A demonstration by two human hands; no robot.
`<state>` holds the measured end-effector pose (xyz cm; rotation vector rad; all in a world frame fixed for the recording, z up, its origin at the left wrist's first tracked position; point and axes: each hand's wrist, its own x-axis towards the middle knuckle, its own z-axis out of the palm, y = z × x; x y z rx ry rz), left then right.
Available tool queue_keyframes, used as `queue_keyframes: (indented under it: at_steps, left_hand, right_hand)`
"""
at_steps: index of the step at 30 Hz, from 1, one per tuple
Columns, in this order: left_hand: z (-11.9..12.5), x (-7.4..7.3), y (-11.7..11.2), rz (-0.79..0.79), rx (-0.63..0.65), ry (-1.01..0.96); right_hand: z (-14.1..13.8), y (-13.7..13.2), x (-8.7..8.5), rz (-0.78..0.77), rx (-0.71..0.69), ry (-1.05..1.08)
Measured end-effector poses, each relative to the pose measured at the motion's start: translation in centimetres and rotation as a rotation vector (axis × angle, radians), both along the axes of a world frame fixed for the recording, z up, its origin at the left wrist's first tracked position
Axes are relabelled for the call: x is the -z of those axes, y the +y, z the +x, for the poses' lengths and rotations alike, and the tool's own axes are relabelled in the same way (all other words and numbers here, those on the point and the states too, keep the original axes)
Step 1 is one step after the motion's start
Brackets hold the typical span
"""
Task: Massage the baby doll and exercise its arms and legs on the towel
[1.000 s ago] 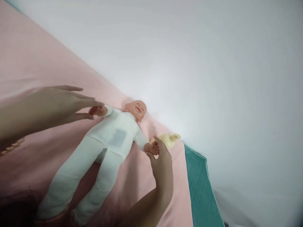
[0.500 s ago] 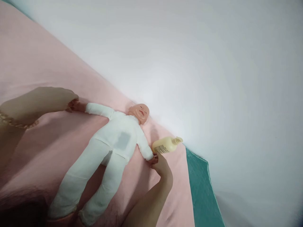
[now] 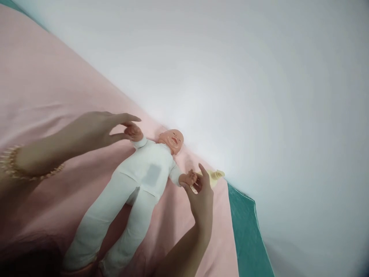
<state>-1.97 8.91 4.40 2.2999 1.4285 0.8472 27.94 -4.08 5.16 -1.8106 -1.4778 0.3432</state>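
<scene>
A baby doll (image 3: 152,163) in a white suit with a grey patch on its belly lies on its back on pink cloth. My left hand (image 3: 109,129), a beaded bracelet at its wrist, is shut on the doll's hand at the left, index finger stretched past it and thumb beneath. That doll arm is bent up toward the viewer. On the other side my right hand (image 3: 200,196) is shut on the doll's other hand, thumb and fingers around it, one finger pointing up. Behind my right hand lies a pale yellow pump bottle (image 3: 217,175), mostly hidden.
The pink cloth (image 3: 43,73) stretches over the surface up to a white wall (image 3: 245,88). A green edge (image 3: 245,219) shows past the cloth at the right. Something dark (image 3: 29,257) fills the bottom left corner.
Both doll arms, stretched outward before, are now raised and bent inward. My left hand has moved right with the doll's hand. My right hand has risen slightly and now covers most of the bottle.
</scene>
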Motion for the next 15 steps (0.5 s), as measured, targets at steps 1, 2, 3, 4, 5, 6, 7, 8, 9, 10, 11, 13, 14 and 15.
queue_keyframes:
  at_steps: [1,2,3,4,5,6,7,8,9,10,11,13,14,15]
  left_hand:
    - [0.7,0.6,-0.1,0.03,0.036,-0.048]
    - [1.4,1.4,-0.2,0.056,0.085,-0.083]
    - [2.1,2.2,-0.3,0.067,0.15,-0.104]
    - [2.8,3.1,-0.4,0.063,0.222,-0.109]
    - [3.5,3.9,-0.5,0.052,0.302,-0.103]
    - [4.1,4.6,-0.7,0.038,0.372,-0.092]
    - [4.7,5.1,-1.0,0.034,0.421,-0.083]
    - [5.1,5.5,-1.2,0.037,0.455,-0.076]
    - [5.5,5.8,-1.5,0.045,0.47,-0.075]
    - [5.8,6.0,-1.6,0.056,0.471,-0.078]
    - [6.0,6.0,-1.8,0.067,0.468,-0.08]
    - [6.1,6.0,-2.0,0.082,0.465,-0.073]
    - [6.0,5.9,-2.1,0.082,0.465,-0.065]
    - [6.0,5.8,-2.1,0.077,0.467,-0.055]
  right_hand:
    - [-0.4,-0.2,-0.1,-0.005,-0.018,0.021]
    - [-1.1,-0.1,0.0,-0.012,-0.043,0.04]
    - [-1.9,0.2,0.0,-0.022,-0.074,0.056]
    - [-2.8,0.6,0.1,-0.035,-0.108,0.067]
    - [-3.6,0.9,0.3,-0.051,-0.141,0.07]
    - [-4.3,1.3,0.4,-0.072,-0.17,0.064]
    - [-4.8,1.6,0.6,-0.096,-0.197,0.056]
    - [-5.2,1.8,0.7,-0.118,-0.22,0.048]
    - [-5.5,1.9,0.9,-0.136,-0.238,0.038]
    - [-5.6,2.0,1.0,-0.148,-0.251,0.027]
    - [-5.6,2.0,1.0,-0.158,-0.258,0.018]
    - [-5.5,2.1,1.1,-0.176,-0.258,0.007]
    - [-5.4,2.1,1.1,-0.187,-0.258,0.004]
    - [-5.4,2.1,1.1,-0.2,-0.262,0.001]
